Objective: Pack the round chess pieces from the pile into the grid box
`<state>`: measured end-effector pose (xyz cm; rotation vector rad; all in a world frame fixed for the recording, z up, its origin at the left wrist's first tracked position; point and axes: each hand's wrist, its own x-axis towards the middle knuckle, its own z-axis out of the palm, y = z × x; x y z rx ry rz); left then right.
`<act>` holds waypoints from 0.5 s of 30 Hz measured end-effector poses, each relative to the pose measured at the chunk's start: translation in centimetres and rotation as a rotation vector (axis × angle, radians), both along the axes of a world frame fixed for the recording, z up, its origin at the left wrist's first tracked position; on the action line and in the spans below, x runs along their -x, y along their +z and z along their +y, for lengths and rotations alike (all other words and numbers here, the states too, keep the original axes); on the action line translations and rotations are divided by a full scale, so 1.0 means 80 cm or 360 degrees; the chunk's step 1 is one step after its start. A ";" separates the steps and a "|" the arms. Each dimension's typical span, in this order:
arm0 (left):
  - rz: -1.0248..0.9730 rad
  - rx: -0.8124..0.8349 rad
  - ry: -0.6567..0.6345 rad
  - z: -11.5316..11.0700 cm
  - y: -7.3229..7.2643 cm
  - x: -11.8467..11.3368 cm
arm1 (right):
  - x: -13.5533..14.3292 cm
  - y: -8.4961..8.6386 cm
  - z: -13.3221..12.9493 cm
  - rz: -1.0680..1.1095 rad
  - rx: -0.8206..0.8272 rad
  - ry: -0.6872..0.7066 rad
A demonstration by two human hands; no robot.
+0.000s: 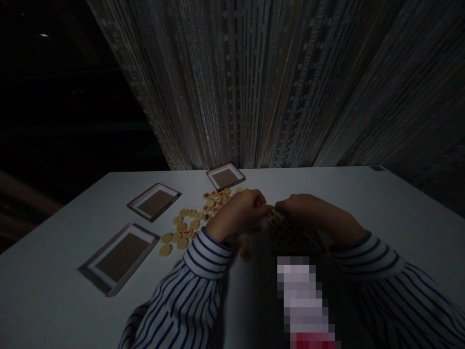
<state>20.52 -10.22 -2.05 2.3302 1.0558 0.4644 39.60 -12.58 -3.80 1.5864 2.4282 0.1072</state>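
Note:
Round wooden pieces (182,226), some with red or dark characters, lie loose on the white table, left of and behind my left hand (240,213). That hand is closed, its thumb and fingertips pressed together at the upper left corner of a dark tray (296,249) filled with rows of similar pieces. My right hand (308,213) is curled over the tray's back edge, fingertips close to the left ones. Whatever either hand pinches is too small and dark to name. One reddish-brown piece (246,254) sits between my left wrist and the tray.
Three framed or sleeved cards lie on the table (54,271): one at the near left (121,257), another behind it (154,201), a third at the back (225,176). A string curtain (236,87) hangs behind the table. A blurred pale patch (303,295) covers the near middle.

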 end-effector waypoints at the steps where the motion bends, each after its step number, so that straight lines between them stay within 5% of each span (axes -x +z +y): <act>1: 0.0003 0.0012 -0.0003 0.000 0.000 0.000 | 0.000 0.000 0.000 -0.0002 -0.0002 0.0001; 15: 0.0030 0.0012 -0.0006 -0.001 0.003 0.000 | 0.002 0.004 -0.002 0.0018 0.0023 -0.0028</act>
